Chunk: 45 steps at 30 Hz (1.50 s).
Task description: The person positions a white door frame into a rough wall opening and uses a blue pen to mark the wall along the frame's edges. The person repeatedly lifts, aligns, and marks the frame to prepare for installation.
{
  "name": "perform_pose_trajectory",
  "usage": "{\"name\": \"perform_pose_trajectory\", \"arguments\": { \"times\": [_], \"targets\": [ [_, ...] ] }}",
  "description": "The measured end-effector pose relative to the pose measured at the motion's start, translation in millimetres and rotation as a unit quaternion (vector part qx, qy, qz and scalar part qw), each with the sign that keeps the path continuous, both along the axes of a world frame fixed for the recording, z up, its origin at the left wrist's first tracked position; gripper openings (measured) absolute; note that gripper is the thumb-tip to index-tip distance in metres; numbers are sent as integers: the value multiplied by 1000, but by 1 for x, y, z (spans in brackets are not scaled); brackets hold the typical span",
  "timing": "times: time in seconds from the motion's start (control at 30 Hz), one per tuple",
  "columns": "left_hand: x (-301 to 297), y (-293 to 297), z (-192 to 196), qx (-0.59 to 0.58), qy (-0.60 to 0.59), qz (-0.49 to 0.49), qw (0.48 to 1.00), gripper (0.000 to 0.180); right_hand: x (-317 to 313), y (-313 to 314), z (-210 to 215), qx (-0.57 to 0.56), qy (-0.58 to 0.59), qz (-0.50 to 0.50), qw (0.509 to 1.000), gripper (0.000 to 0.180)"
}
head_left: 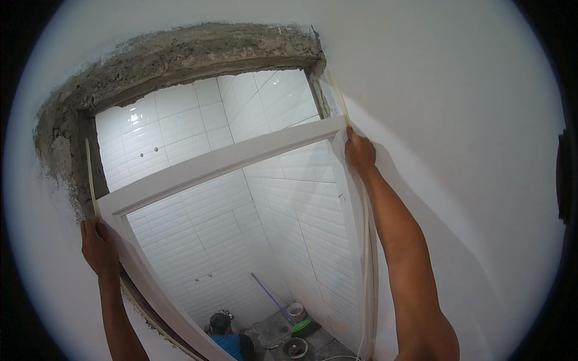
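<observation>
A white door frame (pixel 229 157) leans in a rough opening in the wall, its top bar sloping up to the right. My left hand (pixel 99 248) is closed round the left upright just below the top corner. Higher up, my right hand (pixel 360 151) grips the right upright near its top corner, fingers wrapped over the outer edge. A thin pale strip (pixel 90 171) sticks up past the left corner by my left fingers. Another pale strip (pixel 339 97) rises past the right corner above my right hand. Both palms are hidden.
Chipped bare mortar (pixel 198 51) edges the opening. Through the frame shows a room with white wall tiles (pixel 265 204). Low inside are a person in a dark cap (pixel 220 323), a purple pole (pixel 269 295), a pale bucket (pixel 295 310) and a dark round tub (pixel 295 348).
</observation>
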State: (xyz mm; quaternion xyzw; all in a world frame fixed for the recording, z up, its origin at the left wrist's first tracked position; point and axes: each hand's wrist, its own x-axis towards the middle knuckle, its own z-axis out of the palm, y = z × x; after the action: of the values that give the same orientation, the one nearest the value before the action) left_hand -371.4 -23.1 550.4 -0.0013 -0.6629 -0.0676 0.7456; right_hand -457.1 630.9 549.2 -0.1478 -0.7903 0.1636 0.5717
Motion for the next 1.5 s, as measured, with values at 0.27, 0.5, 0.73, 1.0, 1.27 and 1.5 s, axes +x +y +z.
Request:
{"name": "perform_pose_trajectory", "arguments": {
  "times": [0.27,0.5,0.73,1.0,1.27,1.5],
  "targets": [
    [1,1,0,-17,1,10,1000,11,2,-1,3,-10,-8,10,1000,53],
    [2,2,-1,-5,4,9,1000,12,2,-1,3,2,-7,-2,1000,52],
    [2,2,0,-8,6,-10,1000,11,3,-3,4,-1,-3,-6,1000,51],
    [2,-3,-1,-9,2,6,1000,12,6,-6,7,2,-12,-9,1000,51],
    [-4,-1,0,6,12,-20,1000,10,-9,6,1,25,8,-19,999,41],
    [7,18,-2,5,0,3,1000,7,-35,38,3,-53,32,88,994,67]
  ]
}}
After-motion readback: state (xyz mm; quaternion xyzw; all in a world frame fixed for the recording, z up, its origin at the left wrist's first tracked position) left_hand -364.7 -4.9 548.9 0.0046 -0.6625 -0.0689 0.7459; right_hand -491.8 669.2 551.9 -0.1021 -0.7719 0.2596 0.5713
